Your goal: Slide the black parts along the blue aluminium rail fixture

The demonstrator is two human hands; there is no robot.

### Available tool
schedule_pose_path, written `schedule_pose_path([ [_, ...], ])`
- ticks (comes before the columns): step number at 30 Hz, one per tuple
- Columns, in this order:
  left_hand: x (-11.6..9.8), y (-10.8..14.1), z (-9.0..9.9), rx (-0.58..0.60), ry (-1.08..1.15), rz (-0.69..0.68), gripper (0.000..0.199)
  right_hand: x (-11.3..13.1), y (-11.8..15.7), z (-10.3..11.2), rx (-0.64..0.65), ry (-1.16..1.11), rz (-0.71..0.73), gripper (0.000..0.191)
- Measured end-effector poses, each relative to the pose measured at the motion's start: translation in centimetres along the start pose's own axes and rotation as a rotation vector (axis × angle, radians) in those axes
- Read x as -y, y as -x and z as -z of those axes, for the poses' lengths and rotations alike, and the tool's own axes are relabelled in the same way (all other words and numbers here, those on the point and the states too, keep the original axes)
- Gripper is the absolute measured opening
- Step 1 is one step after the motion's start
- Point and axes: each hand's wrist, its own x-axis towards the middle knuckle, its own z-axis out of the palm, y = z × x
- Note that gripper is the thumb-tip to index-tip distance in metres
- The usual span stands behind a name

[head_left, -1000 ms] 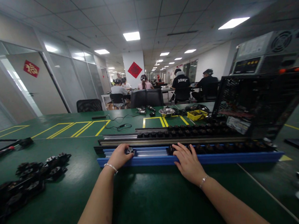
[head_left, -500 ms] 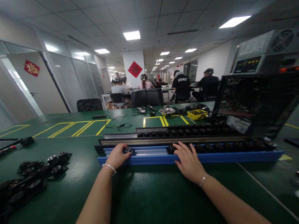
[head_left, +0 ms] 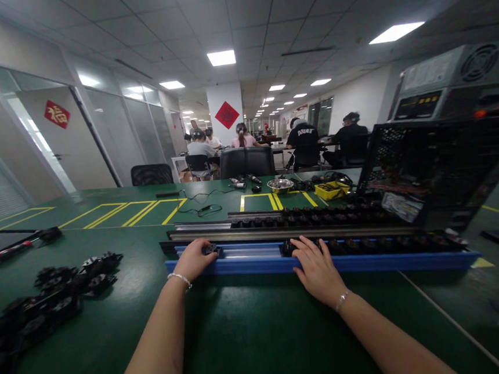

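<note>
A long blue rail [head_left: 247,266] lies across the green table, with a row of black parts [head_left: 368,245] filling its right part. Near the rail's left end, my left hand [head_left: 196,259] pinches a small black part [head_left: 211,249] between thumb and fingers, inside the channel. My right hand [head_left: 315,263] rests with fingers apart over the left end of the black row and the rail's front edge. Bare silvery channel shows between the hands. Behind the blue rail are dark rails [head_left: 236,233], the rearmost with more black parts [head_left: 304,217].
Loose black parts [head_left: 53,297] lie in a pile at left, near a red-handled tool [head_left: 8,253]. An open computer case [head_left: 441,176] stands at right. Farther back are a metal bowl [head_left: 280,185] and a yellow tray [head_left: 332,189]. Several people sit beyond the table.
The view has shifted slightly. My left hand and the black part it pinches sit a touch farther left; my right hand keeps its place on the rail.
</note>
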Motion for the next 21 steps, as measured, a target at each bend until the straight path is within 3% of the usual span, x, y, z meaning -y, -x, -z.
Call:
schedule_pose_path([
  [21, 0.5, -0.2, 1.5, 0.082, -0.076, 0.113, 0.035, 0.1, -0.1, 0.1, -0.014, -0.002, 0.007, 0.018],
])
